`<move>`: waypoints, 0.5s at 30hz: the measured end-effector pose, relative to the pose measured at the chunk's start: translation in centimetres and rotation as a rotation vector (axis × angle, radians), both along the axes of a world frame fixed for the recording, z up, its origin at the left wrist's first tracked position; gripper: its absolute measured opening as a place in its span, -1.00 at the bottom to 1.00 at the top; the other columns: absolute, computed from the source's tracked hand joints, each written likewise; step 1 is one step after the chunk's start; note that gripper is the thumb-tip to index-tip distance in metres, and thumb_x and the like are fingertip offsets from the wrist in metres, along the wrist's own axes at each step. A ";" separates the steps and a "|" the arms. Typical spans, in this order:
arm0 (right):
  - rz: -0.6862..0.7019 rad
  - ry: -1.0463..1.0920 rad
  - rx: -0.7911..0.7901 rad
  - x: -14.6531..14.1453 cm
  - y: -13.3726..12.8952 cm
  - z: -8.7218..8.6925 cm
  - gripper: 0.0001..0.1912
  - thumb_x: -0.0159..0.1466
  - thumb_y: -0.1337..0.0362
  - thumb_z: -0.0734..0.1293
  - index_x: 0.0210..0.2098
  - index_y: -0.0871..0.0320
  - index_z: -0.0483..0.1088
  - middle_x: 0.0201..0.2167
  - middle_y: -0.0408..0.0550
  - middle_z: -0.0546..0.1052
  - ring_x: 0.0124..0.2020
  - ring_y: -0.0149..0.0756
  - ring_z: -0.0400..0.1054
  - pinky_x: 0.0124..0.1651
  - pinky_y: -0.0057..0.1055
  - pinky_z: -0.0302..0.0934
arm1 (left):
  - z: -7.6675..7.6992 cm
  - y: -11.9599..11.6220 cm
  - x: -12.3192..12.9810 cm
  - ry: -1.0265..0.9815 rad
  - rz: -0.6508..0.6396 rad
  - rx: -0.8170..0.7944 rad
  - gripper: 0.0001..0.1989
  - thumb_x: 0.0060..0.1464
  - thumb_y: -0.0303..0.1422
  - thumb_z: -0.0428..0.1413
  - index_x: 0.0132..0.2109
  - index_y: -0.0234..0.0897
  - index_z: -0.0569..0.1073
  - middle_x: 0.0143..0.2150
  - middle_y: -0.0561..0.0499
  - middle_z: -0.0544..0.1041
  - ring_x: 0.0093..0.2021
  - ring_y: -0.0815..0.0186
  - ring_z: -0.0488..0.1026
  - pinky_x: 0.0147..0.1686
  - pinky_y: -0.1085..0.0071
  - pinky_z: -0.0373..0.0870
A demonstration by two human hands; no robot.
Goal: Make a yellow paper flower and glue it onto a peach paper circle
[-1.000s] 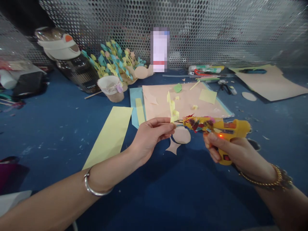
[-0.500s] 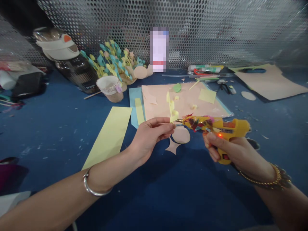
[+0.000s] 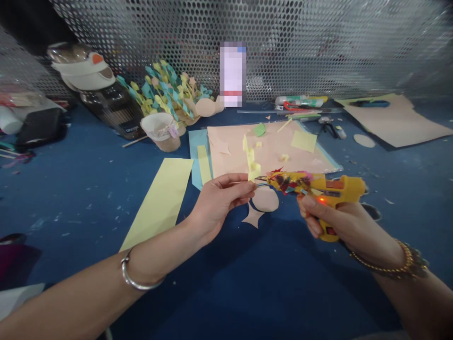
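Between thumb and fingers, my left hand pinches the lower end of a thin yellow paper strip with small folded bits along it. My right hand is wrapped around the handle of a yellow hot glue gun, whose red light glows and whose barrel has coloured scraps stuck to it. The gun's nozzle points left, at or very near the strip's lower end; whether they touch is hard to tell. Below the nozzle lie a pale paper circle and a pale four-pointed paper star.
Pink paper sheets lie behind my hands, with a long yellow paper piece to the left. At the back stand a dark bottle, a paper cup, paper flowers and a blurred upright screen. Glue sticks lie behind.
Both hands hold nearly the same pose, the strip and glue gun still together. The whole view has shifted very slightly.
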State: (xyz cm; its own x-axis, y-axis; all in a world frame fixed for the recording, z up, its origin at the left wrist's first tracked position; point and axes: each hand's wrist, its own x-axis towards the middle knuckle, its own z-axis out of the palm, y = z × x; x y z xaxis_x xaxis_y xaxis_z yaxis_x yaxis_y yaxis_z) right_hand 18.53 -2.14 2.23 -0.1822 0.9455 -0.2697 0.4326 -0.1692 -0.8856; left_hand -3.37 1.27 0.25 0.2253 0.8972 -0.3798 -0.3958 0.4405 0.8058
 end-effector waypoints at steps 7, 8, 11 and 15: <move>0.005 0.030 0.006 0.1 0.0 -0.2 -0.56 0.22 -0.10 0.24 -0.57 0.11 0.28 -0.75 -0.19 0.30 -0.67 -0.44 0.20 -0.59 -0.46 0.13 | 0.1 0.0 0.0 0.000 -0.001 -0.007 -0.83 -0.14 -0.43 0.32 -0.33 -0.31 0.52 -0.42 0.05 0.58 -0.40 0.42 0.50 -0.25 0.44 0.38; 0.007 0.026 0.009 0.1 0.0 -0.3 -0.56 0.22 -0.09 0.24 -0.58 0.11 0.28 -0.76 -0.19 0.29 -0.68 -0.44 0.20 -0.59 -0.46 0.12 | 0.1 0.0 0.0 0.000 -0.002 -0.007 -0.83 -0.14 -0.43 0.32 -0.33 -0.31 0.52 -0.42 0.05 0.58 -0.40 0.42 0.50 -0.25 0.44 0.38; 0.013 0.025 0.026 0.0 0.1 -0.3 -0.55 0.22 -0.10 0.24 -0.59 0.11 0.28 -0.76 -0.18 0.29 -0.69 -0.44 0.20 -0.60 -0.46 0.12 | 0.0 0.0 0.0 -0.001 -0.006 -0.002 -0.82 -0.14 -0.43 0.32 -0.32 -0.31 0.52 -0.41 0.05 0.58 -0.39 0.42 0.50 -0.24 0.44 0.38; 0.013 0.008 0.032 0.1 0.1 -0.2 -0.53 0.21 -0.11 0.23 -0.60 0.13 0.28 -0.76 -0.18 0.29 -0.68 -0.45 0.20 -0.60 -0.47 0.11 | -0.1 0.0 0.0 -0.004 -0.010 0.003 -0.81 -0.14 -0.43 0.32 -0.31 -0.31 0.52 -0.41 0.05 0.58 -0.39 0.42 0.50 -0.24 0.45 0.38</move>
State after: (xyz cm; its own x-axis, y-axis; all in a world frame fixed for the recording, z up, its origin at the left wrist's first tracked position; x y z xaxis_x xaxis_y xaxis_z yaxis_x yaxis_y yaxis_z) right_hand 18.60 -2.06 2.06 -0.1964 0.9512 -0.2378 0.4274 -0.1353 -0.8939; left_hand -3.37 1.30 0.17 0.2356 0.8962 -0.3760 -0.3951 0.4418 0.8054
